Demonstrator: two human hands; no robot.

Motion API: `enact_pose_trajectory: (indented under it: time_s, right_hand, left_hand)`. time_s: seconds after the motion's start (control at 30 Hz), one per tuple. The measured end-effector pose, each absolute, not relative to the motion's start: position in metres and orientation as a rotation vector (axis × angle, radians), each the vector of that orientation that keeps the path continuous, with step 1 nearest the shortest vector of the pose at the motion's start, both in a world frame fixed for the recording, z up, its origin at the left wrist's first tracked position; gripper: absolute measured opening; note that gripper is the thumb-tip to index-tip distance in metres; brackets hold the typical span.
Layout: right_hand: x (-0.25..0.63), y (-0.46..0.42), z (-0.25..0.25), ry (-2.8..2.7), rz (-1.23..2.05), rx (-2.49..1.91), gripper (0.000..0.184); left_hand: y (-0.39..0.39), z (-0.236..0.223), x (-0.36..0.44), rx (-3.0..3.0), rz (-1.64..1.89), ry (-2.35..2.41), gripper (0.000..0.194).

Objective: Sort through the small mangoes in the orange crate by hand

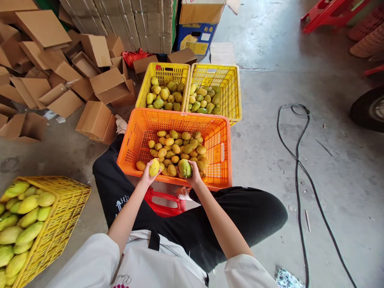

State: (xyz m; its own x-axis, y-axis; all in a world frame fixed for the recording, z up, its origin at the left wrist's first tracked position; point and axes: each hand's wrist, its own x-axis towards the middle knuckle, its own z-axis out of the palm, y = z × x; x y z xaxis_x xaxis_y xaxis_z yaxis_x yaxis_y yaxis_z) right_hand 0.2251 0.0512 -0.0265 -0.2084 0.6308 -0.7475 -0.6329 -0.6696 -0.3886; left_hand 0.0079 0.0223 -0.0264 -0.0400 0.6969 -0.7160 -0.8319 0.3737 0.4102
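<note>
My left hand (pixel 148 173) is wrapped round a yellow papaya (pixel 154 167). A larger, ridged green-and-yellow papaya (pixel 185 168) is gripped in my right hand (pixel 195 174). Both hands are just over the near rim of an orange plastic crate (pixel 214 140), with the two fruits apart. Many smaller yellow to brownish fruits (pixel 176 149) lie loose across the crate's middle and near side. The undersides of the held fruits are hidden.
Two yellow crates, the left one (pixel 189 80) and the right one (pixel 231 88), hold more fruit beyond the orange crate. A full yellow crate (pixel 64 208) stands at left. Cardboard boxes (pixel 111 82) are heaped behind it. A black cable (pixel 297 160) crosses the floor at right.
</note>
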Motion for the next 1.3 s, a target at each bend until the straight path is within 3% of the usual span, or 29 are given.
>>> enact_pose_trajectory:
  time_s: [0.27,0.53,0.73,1.03,1.3]
  right_hand:
    - [0.224,0.049,-0.03,-0.013,2.013,-1.27,0.025]
    - [0.219,0.049,-0.022,-0.118,1.982,-1.216,0.018]
    - [0.223,0.048,-0.027,-0.111,1.995,-1.234,0.014]
    - [0.226,0.051,-0.032,0.04,1.926,-1.323,0.022]
    - [0.228,0.05,-0.044,-0.045,1.935,-1.27,0.031]
  left_hand:
    - [0.026,-0.021,0.008,-0.231,1.193,1.003,0.029]
    - [0.023,-0.025,0.006,-0.23,1.204,1.001,0.033]
    - [0.021,-0.025,0.005,-0.242,1.182,1.002,0.025]
    - [0.024,-0.022,0.009,-0.279,1.246,1.03,0.015]
    - [0.024,-0.018,0.006,-0.289,1.198,0.95,0.03]
